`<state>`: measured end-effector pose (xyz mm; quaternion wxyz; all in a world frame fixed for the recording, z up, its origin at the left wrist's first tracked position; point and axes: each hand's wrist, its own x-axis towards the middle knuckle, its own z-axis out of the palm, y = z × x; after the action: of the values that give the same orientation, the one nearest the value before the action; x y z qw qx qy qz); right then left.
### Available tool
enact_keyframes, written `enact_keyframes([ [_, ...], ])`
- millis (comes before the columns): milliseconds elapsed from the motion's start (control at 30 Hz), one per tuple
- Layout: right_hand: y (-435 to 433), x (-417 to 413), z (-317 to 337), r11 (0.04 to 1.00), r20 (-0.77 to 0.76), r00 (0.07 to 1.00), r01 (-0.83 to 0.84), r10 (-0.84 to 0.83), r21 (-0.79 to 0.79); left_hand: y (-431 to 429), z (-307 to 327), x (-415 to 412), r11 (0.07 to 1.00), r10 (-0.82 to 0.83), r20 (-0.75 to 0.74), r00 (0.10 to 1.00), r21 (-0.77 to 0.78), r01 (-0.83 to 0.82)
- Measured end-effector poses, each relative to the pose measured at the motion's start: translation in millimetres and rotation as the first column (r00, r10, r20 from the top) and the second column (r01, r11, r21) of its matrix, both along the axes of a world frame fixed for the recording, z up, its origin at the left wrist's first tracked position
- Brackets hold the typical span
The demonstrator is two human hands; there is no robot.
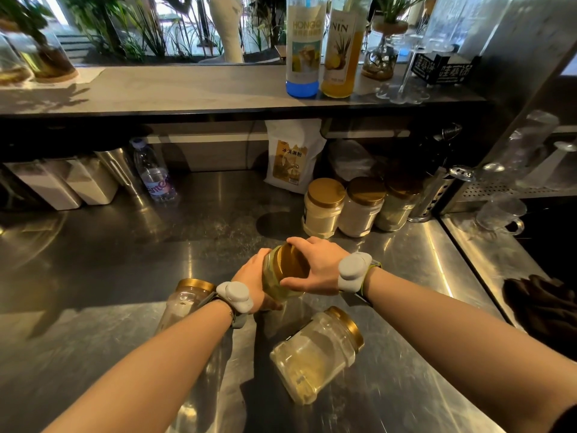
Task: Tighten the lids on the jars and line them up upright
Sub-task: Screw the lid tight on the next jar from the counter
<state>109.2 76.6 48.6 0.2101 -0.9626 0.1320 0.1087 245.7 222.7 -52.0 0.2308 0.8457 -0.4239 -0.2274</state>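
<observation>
Work is centring on one clear glass jar of pale yellow contents (272,284), which is being held tilted just above the brushed steel counter (125,251), its gold metal lid (292,264) facing toward the right. The left hand (249,276) is wrapping round the glass body, its grip grasping the jar from the left side. The right hand (315,267) is covering the lid, thumb and fingers curling round its rim, so this grip is grasping the lid.

Nearer the person, a second gold-lidded glass jar (315,354) is lying on its side on the counter, its lid pointing away to the right. Another gold-capped jar (187,295) is sitting partly hidden behind the left forearm (162,348); whether it is fully upright is hard to tell. At the back right, three gold-lidded jars of pale powder (362,206) are standing upright in a row, close side by side.
</observation>
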Motion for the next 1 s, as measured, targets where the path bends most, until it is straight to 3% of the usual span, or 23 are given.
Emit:
enact_keyframes([
  [200,7.1,10.0,6.6,0.999,0.036,0.999,-0.014,0.015,-0.037,2.5,-0.2,0.4,0.993,0.098,-0.18,0.979,-0.043,-0.107],
  [367,11.8,16.0,0.0,0.996,0.09,0.996,0.016,-0.008,-0.084,-5.2,2.8,-8.4,0.966,0.224,-0.079,0.971,0.154,-0.21],
  [467,14.0,15.4,-7.5,0.992,0.12,0.985,0.116,-0.121,0.045,-8.0,1.6,-7.4,0.942,0.299,-0.137,0.944,0.201,-0.269],
  [567,17.3,14.1,-15.1,0.95,0.088,0.956,0.264,-0.281,0.166,-9.5,-1.3,-9.0,0.918,0.396,-0.28,0.875,0.129,-0.375],
  [667,24.2,17.4,-25.0,0.841,0.004,0.853,0.514,-0.522,0.169,-6.7,-1.2,-15.5,0.892,0.417,-0.44,0.795,0.032,-0.451],
  [733,29.9,18.0,-29.2,0.743,-0.09,0.762,0.646,-0.641,0.173,-2.6,-0.8,-19.1,0.873,0.439,-0.468,0.767,0.019,-0.487],
  [867,33.2,13.6,-34.5,0.664,-0.266,0.739,0.673,-0.619,0.325,2.1,-2.6,-23.6,0.814,0.545,-0.418,0.727,0.057,-0.578],
  [1000,35.8,13.6,-40.7,0.359,-0.382,0.644,0.722,-0.663,0.592,4.1,-3.8,-35.4,0.756,0.606,-0.429,0.67,0.049,-0.653],
])
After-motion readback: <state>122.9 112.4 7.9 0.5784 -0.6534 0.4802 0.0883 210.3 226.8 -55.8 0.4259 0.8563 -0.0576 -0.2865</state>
